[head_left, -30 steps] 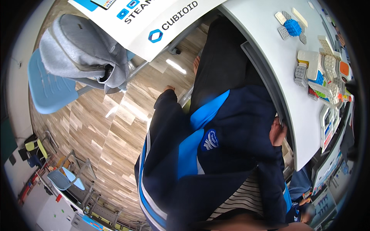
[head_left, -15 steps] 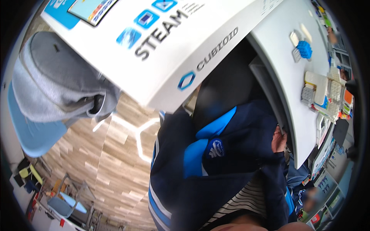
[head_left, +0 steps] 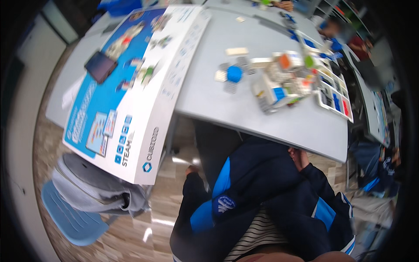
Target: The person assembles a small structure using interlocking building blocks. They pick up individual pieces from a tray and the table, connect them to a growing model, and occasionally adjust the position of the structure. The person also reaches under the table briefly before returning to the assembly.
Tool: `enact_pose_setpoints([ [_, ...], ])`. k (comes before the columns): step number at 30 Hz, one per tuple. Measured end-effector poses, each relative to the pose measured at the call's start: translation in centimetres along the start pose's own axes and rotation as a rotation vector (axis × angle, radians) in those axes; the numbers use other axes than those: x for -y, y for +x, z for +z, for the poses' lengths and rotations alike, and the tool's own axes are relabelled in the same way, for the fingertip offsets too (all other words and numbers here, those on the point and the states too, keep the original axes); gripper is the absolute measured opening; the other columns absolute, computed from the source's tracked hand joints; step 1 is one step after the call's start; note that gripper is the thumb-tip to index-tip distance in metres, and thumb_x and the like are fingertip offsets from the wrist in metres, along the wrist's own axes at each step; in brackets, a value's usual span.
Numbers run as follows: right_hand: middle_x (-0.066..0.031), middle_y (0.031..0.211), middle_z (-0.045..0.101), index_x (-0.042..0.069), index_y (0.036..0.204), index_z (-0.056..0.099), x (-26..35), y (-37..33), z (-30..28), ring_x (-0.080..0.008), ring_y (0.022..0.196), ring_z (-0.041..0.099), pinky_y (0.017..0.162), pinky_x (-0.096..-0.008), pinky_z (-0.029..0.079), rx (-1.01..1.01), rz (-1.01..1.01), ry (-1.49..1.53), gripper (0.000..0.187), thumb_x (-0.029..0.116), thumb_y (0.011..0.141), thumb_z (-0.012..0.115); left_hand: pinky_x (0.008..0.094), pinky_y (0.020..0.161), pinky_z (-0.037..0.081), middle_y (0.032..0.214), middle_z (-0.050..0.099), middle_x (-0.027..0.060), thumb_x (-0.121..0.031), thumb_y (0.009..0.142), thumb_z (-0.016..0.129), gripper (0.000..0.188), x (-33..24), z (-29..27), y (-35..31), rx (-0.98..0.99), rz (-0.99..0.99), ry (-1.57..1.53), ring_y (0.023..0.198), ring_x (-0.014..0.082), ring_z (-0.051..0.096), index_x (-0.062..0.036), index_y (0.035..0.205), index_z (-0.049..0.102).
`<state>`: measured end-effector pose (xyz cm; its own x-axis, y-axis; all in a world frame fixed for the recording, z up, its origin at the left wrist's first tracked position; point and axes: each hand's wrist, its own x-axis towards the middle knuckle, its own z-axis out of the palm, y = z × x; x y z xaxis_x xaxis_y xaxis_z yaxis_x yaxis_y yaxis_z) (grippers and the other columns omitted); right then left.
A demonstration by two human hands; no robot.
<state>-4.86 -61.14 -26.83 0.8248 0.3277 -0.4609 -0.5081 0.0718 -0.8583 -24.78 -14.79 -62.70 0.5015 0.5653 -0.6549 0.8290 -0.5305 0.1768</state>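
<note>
My left hand [head_left: 191,169] shows only as a small blurred patch past its dark sleeve, low beside my leg and near the big white-and-blue box [head_left: 150,115]. A gap separates it from the box, and its fingers cannot be made out. My right hand [head_left: 298,159] is at the near edge of the grey table [head_left: 209,96], partly hidden below it; whether it grips anything is unclear. Above it on the tabletop sits a cluster of white and grey building blocks [head_left: 283,83] with orange, blue and green parts. A blue block [head_left: 234,74] lies left of that, among small pale pieces.
The box overhangs the table's near left edge, with a dark phone-like slab [head_left: 101,67] on top. Below stands a blue chair [head_left: 76,222] holding a grey backpack [head_left: 96,185]. A white sorting tray [head_left: 334,91] of parts lies at right. Other people sit beyond.
My view has swung up and back, so the whole box and more tabletop show. My left hand has come into sight beside my leg. My right hand stays by the table edge.
</note>
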Motion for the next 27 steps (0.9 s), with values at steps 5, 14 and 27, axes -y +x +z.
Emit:
enact_pose_setpoints([
  [5,-0.0033,0.094,0.065,0.004,0.106,0.068,1.4,-2.9,4.0,-0.0108,0.082,0.055,0.079,-0.0242,0.045,0.02,-0.059,-0.085,0.042,0.042,0.1,0.05,0.0474,0.076,0.056,0.086,0.071,0.0187,-0.024,0.083,0.062,0.018,-4.8,-13.8,-6.8,-0.385,0.339,-0.283,0.088,0.0419,0.068,-0.0171,0.093,0.075],
  [14,-0.0086,0.098,0.064,0.007,0.117,0.064,11.2,-10.4,11.8,-0.0233,0.085,0.065,0.075,-0.0349,0.054,0.359,-0.882,-0.896,0.03,0.024,0.092,0.068,0.0296,0.073,0.058,0.096,0.066,0.013,0.011,0.086,0.066,0.014,-19.7,-30.6,-35.3,0.201,1.073,-0.96,0.082,0.0183,0.069,0.0067,0.099,0.064],
  [27,-0.006,0.092,0.064,0.005,0.095,0.07,18.6,-9.9,8.9,-0.0232,0.073,0.068,0.066,-0.0315,0.056,0.166,-1.254,-0.886,0.013,0.01,0.084,0.074,0.0331,0.09,0.053,0.109,0.066,0.0134,-0.01,0.101,0.056,0.023,-33.4,-26.3,-42.9,0.564,0.999,-1.437,0.099,0.02,0.065,0.0051,0.118,0.059],
])
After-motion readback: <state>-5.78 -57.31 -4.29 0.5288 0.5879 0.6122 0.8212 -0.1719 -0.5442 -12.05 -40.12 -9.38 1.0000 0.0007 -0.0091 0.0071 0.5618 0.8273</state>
